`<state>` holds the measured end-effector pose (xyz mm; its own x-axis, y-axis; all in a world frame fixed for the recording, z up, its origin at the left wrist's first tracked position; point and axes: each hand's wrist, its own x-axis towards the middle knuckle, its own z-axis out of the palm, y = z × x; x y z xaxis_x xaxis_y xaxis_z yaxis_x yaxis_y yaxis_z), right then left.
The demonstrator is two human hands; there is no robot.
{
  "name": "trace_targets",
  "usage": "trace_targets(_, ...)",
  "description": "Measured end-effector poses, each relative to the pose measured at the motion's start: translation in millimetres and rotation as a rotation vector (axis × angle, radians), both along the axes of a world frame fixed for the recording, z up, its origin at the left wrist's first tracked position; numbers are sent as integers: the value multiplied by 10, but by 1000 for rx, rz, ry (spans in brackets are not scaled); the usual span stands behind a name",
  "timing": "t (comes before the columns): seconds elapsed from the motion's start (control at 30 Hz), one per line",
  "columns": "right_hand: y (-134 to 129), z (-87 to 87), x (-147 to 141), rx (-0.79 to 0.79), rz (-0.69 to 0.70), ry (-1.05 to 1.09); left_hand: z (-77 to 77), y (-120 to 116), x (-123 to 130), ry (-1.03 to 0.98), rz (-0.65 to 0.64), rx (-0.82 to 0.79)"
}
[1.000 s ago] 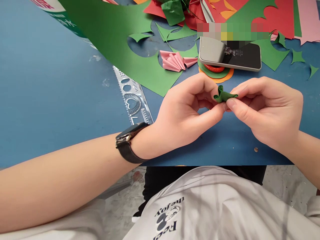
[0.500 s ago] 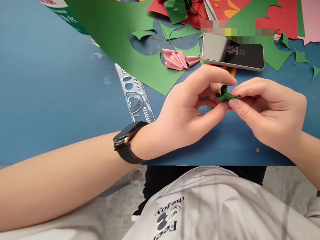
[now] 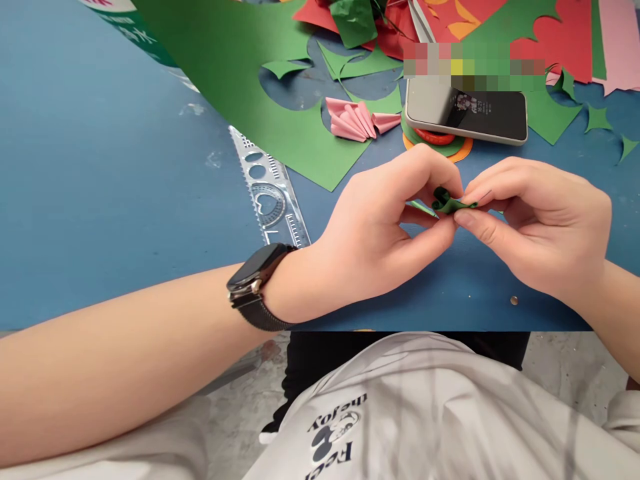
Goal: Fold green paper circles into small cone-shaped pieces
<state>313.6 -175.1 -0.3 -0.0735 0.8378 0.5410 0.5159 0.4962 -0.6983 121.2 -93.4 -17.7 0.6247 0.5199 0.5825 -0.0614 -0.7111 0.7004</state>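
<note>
A small dark green paper piece (image 3: 450, 204) with curled edges is pinched between both hands above the blue table. My left hand (image 3: 383, 217), with a black watch at the wrist, grips its left side with thumb and bent fingers. On its right side, the thumb and index finger of my right hand (image 3: 543, 220) hold the edge. The fingertips of both hands nearly touch. Pink folded paper cones (image 3: 353, 121) lie beyond my left hand, and a phone (image 3: 465, 113) rests beyond the paper piece.
A large green sheet (image 3: 295, 143) with cut-outs overlaps a clear ruler (image 3: 270, 193). Orange and red round pieces (image 3: 435, 138) lie partly under the phone. Scissors (image 3: 423, 21), red paper (image 3: 565, 40), pink paper (image 3: 620, 43) and green scraps (image 3: 597, 117) are farther back.
My left index finger has curled down onto the green piece, which sits slightly lower. Both hands have moved slightly toward the body, and the orange and red round pieces show more.
</note>
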Motion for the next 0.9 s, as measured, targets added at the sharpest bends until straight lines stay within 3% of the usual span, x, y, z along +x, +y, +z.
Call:
trace_targets(0.53, -51, 53, 13, -95, 48, 83, 48, -14, -11, 43, -8, -31)
trace_targets(0.7, -62, 51, -15, -105, -20, 68, -24, 46, 16, -8, -62, 46)
trace_targets(0.9, -44, 30, 3, -89, -72, 18, -21, 30, 18, -26, -35, 5)
